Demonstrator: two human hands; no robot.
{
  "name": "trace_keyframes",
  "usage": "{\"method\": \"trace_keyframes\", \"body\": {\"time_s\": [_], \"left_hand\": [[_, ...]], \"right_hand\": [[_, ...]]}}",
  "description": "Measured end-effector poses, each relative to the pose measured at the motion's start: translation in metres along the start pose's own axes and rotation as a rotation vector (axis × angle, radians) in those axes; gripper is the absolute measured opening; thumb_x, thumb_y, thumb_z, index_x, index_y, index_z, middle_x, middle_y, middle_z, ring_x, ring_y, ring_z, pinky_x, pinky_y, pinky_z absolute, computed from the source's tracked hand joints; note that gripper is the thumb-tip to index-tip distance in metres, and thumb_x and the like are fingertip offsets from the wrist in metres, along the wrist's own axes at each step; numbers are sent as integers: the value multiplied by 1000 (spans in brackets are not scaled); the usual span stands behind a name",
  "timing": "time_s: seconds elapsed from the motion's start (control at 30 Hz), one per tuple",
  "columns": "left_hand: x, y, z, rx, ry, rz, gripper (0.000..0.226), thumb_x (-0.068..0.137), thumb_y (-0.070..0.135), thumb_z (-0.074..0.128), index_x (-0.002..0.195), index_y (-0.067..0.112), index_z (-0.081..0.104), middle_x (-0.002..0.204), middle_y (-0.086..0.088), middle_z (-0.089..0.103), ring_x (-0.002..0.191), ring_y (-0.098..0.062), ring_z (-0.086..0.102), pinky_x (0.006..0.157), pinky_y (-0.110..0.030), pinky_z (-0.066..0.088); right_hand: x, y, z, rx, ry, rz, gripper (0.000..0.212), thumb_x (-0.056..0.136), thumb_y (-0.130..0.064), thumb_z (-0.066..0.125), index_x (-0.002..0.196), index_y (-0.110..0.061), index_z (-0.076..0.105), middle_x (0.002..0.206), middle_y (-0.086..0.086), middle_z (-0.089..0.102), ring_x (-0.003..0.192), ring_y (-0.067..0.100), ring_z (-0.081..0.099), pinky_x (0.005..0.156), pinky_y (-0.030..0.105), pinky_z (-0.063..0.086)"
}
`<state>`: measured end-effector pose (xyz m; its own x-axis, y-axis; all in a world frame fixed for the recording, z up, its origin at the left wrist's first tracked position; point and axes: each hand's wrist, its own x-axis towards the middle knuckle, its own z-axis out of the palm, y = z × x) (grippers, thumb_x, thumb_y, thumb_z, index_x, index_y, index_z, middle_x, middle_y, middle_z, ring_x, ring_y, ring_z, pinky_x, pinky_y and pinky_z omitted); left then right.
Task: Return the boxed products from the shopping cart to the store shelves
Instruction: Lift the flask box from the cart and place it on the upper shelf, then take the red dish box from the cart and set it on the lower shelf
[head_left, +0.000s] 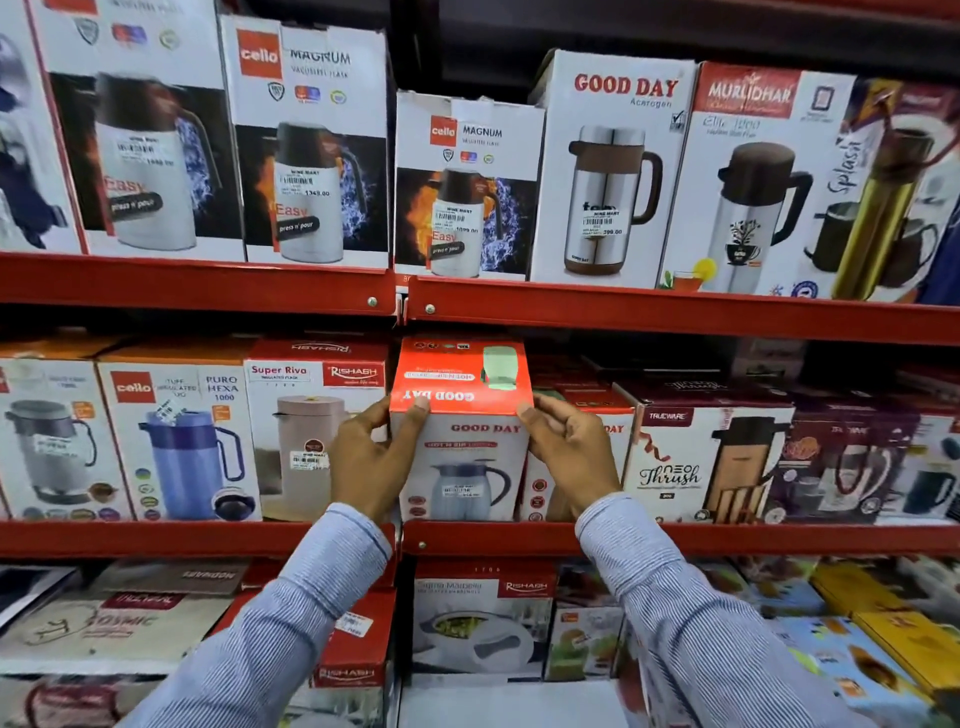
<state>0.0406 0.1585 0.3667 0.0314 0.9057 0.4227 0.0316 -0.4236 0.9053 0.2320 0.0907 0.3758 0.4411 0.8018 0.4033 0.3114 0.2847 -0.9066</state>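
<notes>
The left hand (371, 460) and right hand (569, 452) clasp the Good Day box (462, 452) by its sides on the middle shelf (727, 538) — seemingly seated between neighbours. The cart is out of view, so what is left is unclear.

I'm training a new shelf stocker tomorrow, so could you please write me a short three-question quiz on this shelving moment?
1. True or false: both hands grip the red-topped white Good Day cardboard box.
2. Which shelf is that box on? A) top B) middle red metal shelf C) bottom
3. Fill in: the brand on the white box with the beige flask picture, directly left of it, is ____.

Key: 1 true: left hand and right hand hold its sides. 2 B. 3 Rishabh.
</notes>
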Motion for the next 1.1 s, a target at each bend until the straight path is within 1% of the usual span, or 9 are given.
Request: {"method": "trace_keyframes", "body": {"time_s": [0.17,0.3,0.4,0.53,0.7,0.8,0.83,0.93,1.1], "left_hand": [[19,13,12,307,-4,127,47,90,51,55,130,27,51,100,10,62,87,-14,60,81,-29,48],[32,12,16,393,13,121,45,92,52,51,131,30,49,110,-7,71,98,-30,66,87,-35,50],[39,11,19,461,-53,89,55,92,52,50,140,28,42,118,-17,68,106,-36,64,94,-41,49],[38,11,23,510,-181,68,72,91,51,53,151,26,23,143,-14,53,124,-35,55,104,-41,43],[17,5,15,483,-228,170,78,89,45,60,152,30,17,147,-4,50,128,-27,54,101,-30,42],[-21,-7,7,471,-219,326,77,88,44,61,152,31,19,156,-1,35,144,-21,34,103,-10,35],[-37,-13,5,516,-231,368,78,88,46,60,152,34,17,161,-1,24,149,-20,23,108,-12,34],[-81,-38,-2,777,-264,509,81,87,55,54,152,37,9,165,-7,1,152,-27,4,122,-46,16],[-147,-101,-8,1025,-449,615,79,87,55,49,153,26,17,163,-17,8,149,-42,1,115,-67,12]], "right_hand": [[23,-7,-1,-221,26,-14,40,87,-45,61,122,-27,53,106,3,75,98,10,69,90,36,55],[38,-14,3,-361,34,-32,35,87,-45,60,115,-25,57,97,4,76,91,17,72,87,40,57],[43,-18,4,-440,7,-25,37,91,-35,59,124,-19,56,112,8,72,104,21,68,93,33,53],[39,-25,4,-486,-91,16,48,92,-26,58,138,-17,49,131,10,64,117,21,63,97,25,44],[6,-17,0,-487,-127,-51,63,90,-24,62,146,-18,36,139,11,57,123,25,58,102,33,47],[-24,7,-7,-768,-135,-179,74,90,-38,55,152,-21,19,159,7,29,145,27,29,117,44,30],[-35,17,-9,-858,-128,-220,76,90,-41,52,153,-23,14,163,4,16,149,25,17,120,45,22],[-66,48,-17,-1073,-89,-311,78,90,-47,45,153,-22,7,164,10,-1,151,33,-1,121,51,13],[-126,105,-29,-1234,-101,-222,81,87,-48,47,153,-22,8,164,14,-2,149,42,-2,117,63,13]]}}
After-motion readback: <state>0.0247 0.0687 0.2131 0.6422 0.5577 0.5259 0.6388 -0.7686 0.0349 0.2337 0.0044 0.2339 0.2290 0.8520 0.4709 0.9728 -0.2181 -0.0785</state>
